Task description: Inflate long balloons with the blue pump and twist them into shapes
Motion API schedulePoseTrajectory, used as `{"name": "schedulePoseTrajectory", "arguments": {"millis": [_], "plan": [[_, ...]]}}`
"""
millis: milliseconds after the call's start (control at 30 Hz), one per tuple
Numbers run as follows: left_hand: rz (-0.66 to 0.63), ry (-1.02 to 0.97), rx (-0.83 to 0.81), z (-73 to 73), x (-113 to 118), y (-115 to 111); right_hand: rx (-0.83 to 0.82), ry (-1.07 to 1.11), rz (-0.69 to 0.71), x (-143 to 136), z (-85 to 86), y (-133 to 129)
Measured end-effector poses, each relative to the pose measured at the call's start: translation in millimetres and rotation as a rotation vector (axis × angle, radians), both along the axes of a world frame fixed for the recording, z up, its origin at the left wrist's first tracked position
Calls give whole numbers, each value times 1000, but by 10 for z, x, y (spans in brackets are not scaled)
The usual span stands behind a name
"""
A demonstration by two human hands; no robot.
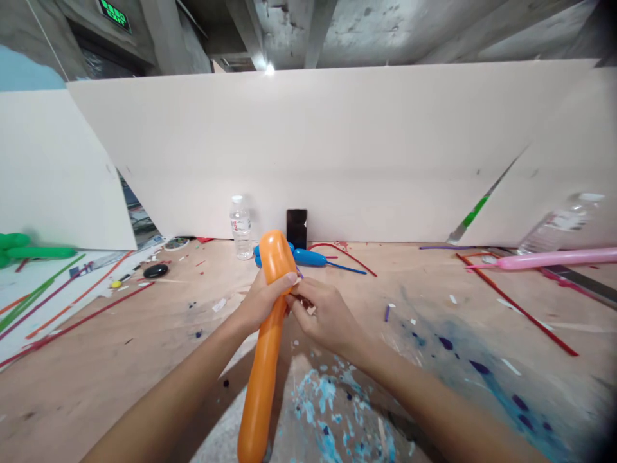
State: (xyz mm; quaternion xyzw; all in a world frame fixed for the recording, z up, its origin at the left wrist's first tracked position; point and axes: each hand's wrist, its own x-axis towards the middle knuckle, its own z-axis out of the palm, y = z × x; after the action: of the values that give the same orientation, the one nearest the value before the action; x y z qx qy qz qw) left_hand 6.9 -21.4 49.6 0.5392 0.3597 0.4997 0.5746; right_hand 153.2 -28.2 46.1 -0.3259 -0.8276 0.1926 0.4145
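Observation:
A long inflated orange balloon (261,386) runs from the bottom edge up to a folded, rounded upper end at the middle of the view. My left hand (263,300) is wrapped round it just below the fold, thumb across the front. Close against its right side, my right hand (325,312) has its fingertips pinched together beside the left thumb. What those fingertips hold is too small and covered to make out. Behind the balloon's upper end lies a blue balloon (311,258) with a thin uninflated tail.
A water bottle (241,228) and a black phone (296,228) stand by the white board (308,148). Uninflated balloons and a green balloon (45,252) are at left. A pink balloon (559,259), red strips and another bottle (562,225) are at right.

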Motion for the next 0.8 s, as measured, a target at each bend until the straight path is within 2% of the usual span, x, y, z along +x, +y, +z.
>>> {"name": "schedulePoseTrajectory", "arguments": {"millis": [133, 233, 367, 500, 600, 667, 733, 800], "plan": [[33, -88, -114, -103, -44, -1, -258, 152, 117, -25, -43, 60], [12, -106, -130, -145, -79, 9, -473, 294, 221, -26, -97, 134], [-71, -109, -106, -112, -65, 2, -594, 362, 257, -3, -149, 194], [-81, -125, -83, -137, 16, 4, -495, 444, 224, -23, -203, 179], [-23, -136, -60, -217, 60, 33, -393, 503, 112, -62, -243, 138], [18, -99, -53, -248, 60, 57, -257, 482, -14, -74, -251, 114], [80, -22, -45, -241, 43, 75, -52, 422, -137, -64, -246, 105], [164, 54, -30, -203, 29, 77, 136, 370, -205, -36, -238, 119]]}}
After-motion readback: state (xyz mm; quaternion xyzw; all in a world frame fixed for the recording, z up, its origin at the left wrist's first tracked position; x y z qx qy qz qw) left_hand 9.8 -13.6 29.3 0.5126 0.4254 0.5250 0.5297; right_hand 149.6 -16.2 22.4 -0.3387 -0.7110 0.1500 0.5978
